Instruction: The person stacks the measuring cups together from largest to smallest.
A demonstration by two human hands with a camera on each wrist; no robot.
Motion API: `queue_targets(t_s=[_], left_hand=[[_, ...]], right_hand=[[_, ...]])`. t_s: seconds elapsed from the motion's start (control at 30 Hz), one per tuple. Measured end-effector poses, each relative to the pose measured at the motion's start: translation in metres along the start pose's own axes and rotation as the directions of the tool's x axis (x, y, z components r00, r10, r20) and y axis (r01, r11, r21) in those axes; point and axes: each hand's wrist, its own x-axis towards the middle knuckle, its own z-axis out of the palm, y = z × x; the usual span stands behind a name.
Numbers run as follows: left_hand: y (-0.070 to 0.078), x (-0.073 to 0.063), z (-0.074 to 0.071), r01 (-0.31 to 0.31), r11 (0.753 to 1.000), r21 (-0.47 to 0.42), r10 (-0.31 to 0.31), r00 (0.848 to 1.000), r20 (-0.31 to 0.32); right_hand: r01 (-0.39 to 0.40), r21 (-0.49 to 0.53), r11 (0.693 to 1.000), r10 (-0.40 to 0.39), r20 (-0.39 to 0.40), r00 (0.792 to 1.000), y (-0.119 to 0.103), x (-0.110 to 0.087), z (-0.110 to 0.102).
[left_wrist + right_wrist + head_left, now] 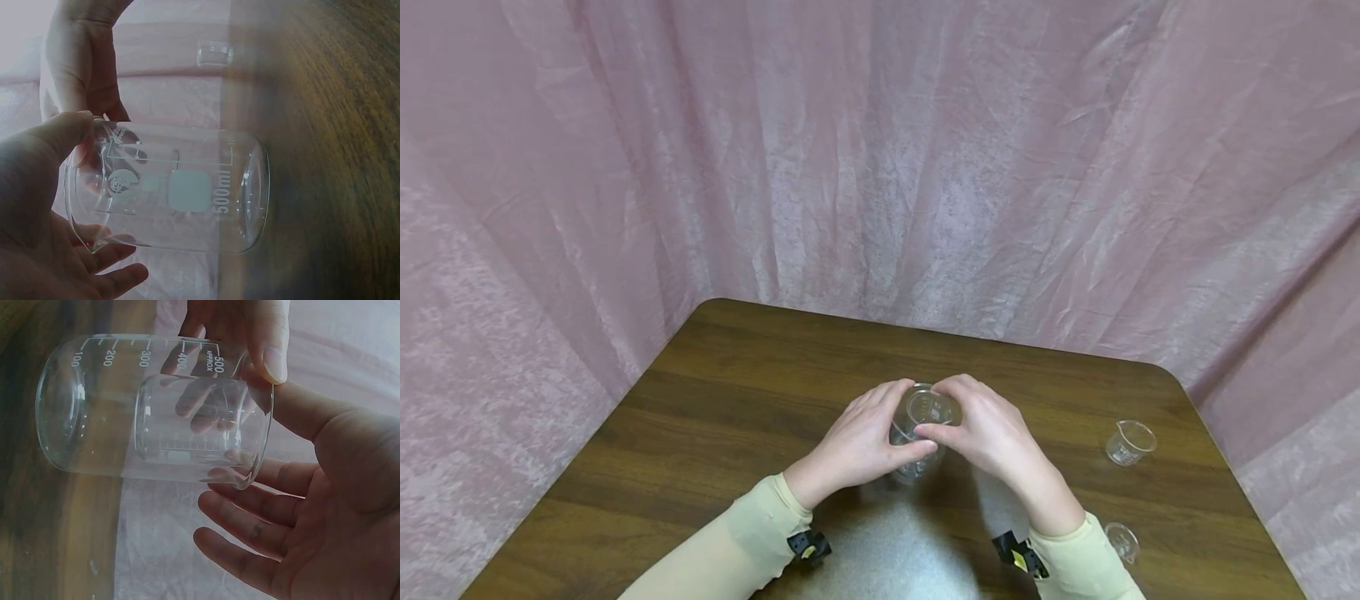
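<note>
A clear 500 ml glass beaker [209, 231] stands upright between my two hands on the wooden table. Inside its upper half sits a smaller glass beaker [181, 415], its bottom well above the big one's base. My left hand [865, 437] grips the large beaker near the rim, thumb on the near side and fingers curving round the far side. From the right, my right hand [996, 427] reaches over the rim and pinches the smaller beaker between thumb and forefinger; its other fingers spread outside the glass. The two thumbs overlap at the rim.
Another small beaker [1129, 443] stands on the right of the brown wooden table [737, 375]. Closer in, beside the right sleeve, is a further small glass beaker [1122, 542], partly hidden. Pink curtains [880, 167] hang behind the table and along its sides.
</note>
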Motion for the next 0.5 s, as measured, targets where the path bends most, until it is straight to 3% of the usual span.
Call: queue_targets(t_s=[0.5], left_hand=[[-0.0004,-0.0001,-0.0009,-0.003,1.000,-0.025,0.003,1.000,0.011]], right_hand=[[0.002,-0.080,0.997,0.007,0.114,0.993,-0.0089,0.0102,-0.0090]])
